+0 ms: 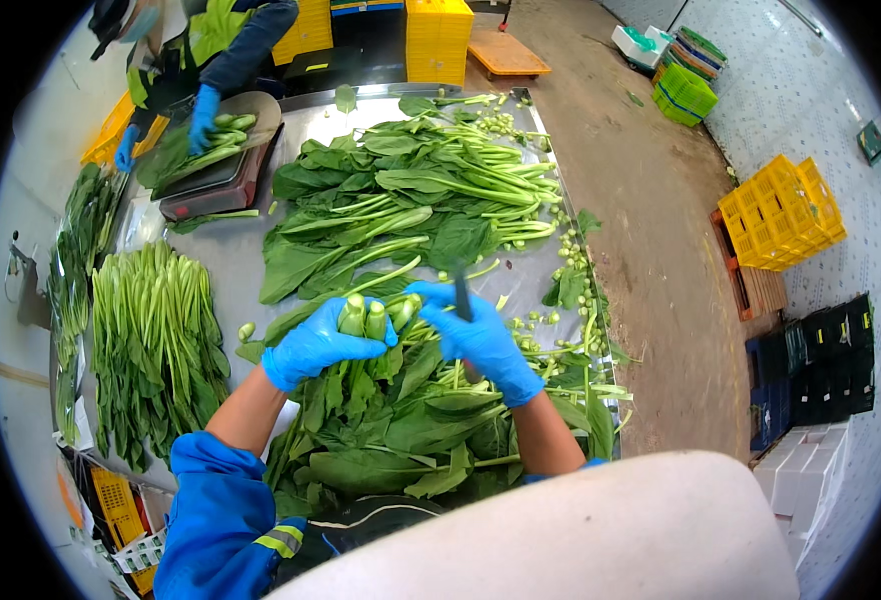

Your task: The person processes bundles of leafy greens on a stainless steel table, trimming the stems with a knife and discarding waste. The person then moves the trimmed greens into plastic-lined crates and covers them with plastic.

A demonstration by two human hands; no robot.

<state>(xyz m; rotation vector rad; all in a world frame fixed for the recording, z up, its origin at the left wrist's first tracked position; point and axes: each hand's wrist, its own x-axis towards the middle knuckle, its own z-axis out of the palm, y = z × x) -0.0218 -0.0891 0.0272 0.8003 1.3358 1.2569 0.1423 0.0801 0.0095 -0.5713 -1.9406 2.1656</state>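
My left hand [328, 341], in a blue glove, grips a small bunch of leafy green stalks [375, 321]. Their pale cut ends point up and the leaves hang below the palm. Close on its right, my right hand [482, 349], also gloved, is closed around a knife [462, 294]. The blade points upward and looks blurred; most of the handle is hidden in the fingers. Under both hands lies a heap of loose leafy greens [395, 442]. Another pile of greens [410, 202] covers the metal table [238, 259] beyond them.
Neatly lined-up greens [152, 337] lie at left, beside plastic-wrapped ones [73, 300]. Cut stem ends [575, 262] litter the table's right edge. At the far left, a co-worker's gloved hand [204, 120] touches greens on a scale [212, 191]. Yellow crates [782, 214] stand on a pallet at right.
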